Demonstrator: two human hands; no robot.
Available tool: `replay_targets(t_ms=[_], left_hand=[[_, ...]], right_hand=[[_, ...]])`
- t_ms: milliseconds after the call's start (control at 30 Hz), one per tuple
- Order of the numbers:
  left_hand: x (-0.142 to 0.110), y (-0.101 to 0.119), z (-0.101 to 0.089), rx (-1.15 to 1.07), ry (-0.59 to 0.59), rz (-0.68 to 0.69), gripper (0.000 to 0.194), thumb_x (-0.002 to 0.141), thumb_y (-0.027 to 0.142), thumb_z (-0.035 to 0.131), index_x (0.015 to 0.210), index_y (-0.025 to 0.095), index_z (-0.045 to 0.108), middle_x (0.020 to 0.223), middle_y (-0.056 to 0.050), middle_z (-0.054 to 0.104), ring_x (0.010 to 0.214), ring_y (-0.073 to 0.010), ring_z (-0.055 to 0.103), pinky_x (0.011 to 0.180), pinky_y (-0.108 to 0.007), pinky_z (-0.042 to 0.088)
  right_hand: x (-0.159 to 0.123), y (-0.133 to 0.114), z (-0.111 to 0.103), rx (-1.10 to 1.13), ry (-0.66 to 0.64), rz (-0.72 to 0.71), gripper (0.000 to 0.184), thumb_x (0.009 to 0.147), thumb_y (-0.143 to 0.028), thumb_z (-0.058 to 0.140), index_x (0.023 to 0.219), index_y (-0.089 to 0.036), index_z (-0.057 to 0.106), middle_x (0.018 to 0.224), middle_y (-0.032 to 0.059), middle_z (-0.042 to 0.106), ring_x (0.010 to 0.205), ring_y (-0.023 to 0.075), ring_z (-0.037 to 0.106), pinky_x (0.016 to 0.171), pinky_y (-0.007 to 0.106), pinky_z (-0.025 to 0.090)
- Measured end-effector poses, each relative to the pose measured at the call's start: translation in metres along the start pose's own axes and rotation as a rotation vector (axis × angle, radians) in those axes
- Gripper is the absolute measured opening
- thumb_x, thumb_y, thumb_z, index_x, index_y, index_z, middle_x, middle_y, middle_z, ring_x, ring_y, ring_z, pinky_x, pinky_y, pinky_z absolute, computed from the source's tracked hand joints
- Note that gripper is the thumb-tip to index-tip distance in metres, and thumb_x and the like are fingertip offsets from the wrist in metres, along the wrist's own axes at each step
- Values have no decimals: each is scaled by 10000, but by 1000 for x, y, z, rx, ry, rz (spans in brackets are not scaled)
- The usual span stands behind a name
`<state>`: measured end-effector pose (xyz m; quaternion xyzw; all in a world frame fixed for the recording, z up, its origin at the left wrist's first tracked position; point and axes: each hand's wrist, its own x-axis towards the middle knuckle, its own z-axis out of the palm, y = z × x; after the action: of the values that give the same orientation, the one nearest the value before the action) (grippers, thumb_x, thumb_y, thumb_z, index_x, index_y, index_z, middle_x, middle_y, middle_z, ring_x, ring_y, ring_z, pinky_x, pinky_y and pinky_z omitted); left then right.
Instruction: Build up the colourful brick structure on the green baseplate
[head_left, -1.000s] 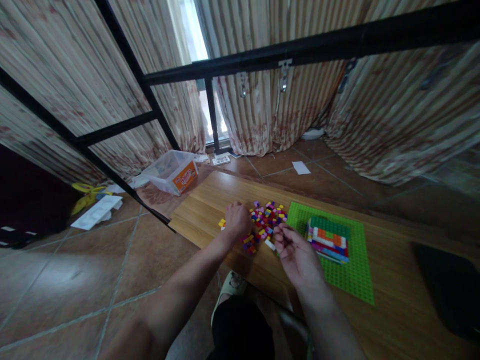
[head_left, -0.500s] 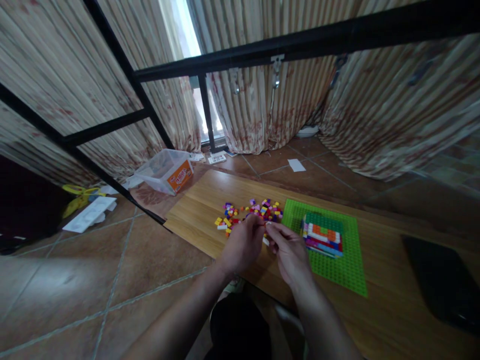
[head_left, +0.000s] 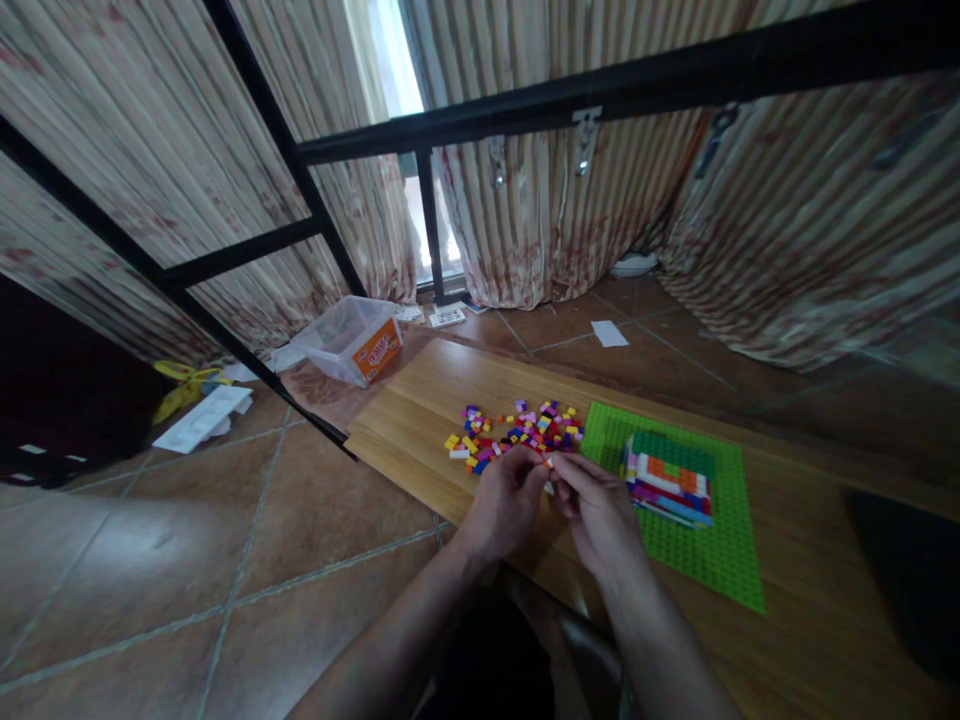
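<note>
My left hand (head_left: pixel 508 502) and my right hand (head_left: pixel 600 508) meet fingertip to fingertip over the near side of the bench. Both are closed in a pinch around a small reddish toy brick (head_left: pixel 547 462), mostly covered by the fingers. Loose toy bricks (head_left: pixel 480 425) in yellow, purple, pink, red and white lie scattered just beyond my hands. To the right of my right hand, a green baseplate (head_left: pixel 720 540) lies flat. On it stands a layered block of bricks (head_left: pixel 667 485), with green, white and orange on top.
A wooden bench top (head_left: pixel 427 390) carries the bricks. On its right end lies a dark flat object (head_left: pixel 907 570). A clear plastic box (head_left: pixel 352 340) with an orange label sits past the left end. Black metal bars (head_left: pixel 480 125) cross in front of the curtains.
The view has shifted, so the scene sits a little further right. My hands remain together at the small brick, with the fingers slightly re-posed.
</note>
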<state>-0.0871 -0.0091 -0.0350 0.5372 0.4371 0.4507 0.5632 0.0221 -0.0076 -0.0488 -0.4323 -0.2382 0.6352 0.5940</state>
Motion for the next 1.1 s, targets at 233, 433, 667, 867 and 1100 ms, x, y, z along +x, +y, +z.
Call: replay_targets(t_ms=[233, 433, 667, 867, 1100], left_hand=[[11, -6, -14, 321, 67, -4, 166, 869, 299, 538, 804, 160, 603, 732, -12, 647, 681, -125, 588, 653, -231, 457], [36, -2, -30, 925, 148, -22, 122, 824, 168, 534, 731, 176, 614, 693, 0, 614, 682, -130, 559, 658, -231, 420], [46, -3, -41, 1136, 169, 29, 207, 839, 171, 550, 984, 197, 697, 932, -49, 715, 855, -172, 648, 785, -258, 472], [52, 1, -87, 1138, 342, -35, 266, 887, 146, 495, 1013, 203, 723, 1017, -63, 728, 935, -172, 661, 853, -265, 485], [54, -9, -102, 1339, 204, -26, 217, 846, 203, 569, 981, 238, 736, 1017, -49, 693, 928, -171, 657, 853, -252, 486]], right_hand=[[3, 0, 0, 222, 53, 131, 244, 602, -292, 857, 718, -146, 699, 619, -24, 637, 483, 31, 493, 408, 122, 367], [5, 0, -2, 323, 32, 163, 142, 652, -221, 767, 753, -159, 689, 704, -3, 687, 556, 56, 564, 572, 164, 514], [8, -1, -4, 349, 58, 170, 152, 660, -200, 759, 790, -147, 705, 736, 20, 701, 574, 60, 572, 567, 156, 516], [10, 0, -6, 334, 99, 183, 180, 641, -214, 795, 781, -146, 705, 695, 1, 689, 520, 42, 536, 447, 123, 439], [8, 1, -6, 301, 99, 163, 186, 640, -228, 814, 776, -154, 711, 683, -7, 691, 519, 41, 540, 473, 130, 454]])
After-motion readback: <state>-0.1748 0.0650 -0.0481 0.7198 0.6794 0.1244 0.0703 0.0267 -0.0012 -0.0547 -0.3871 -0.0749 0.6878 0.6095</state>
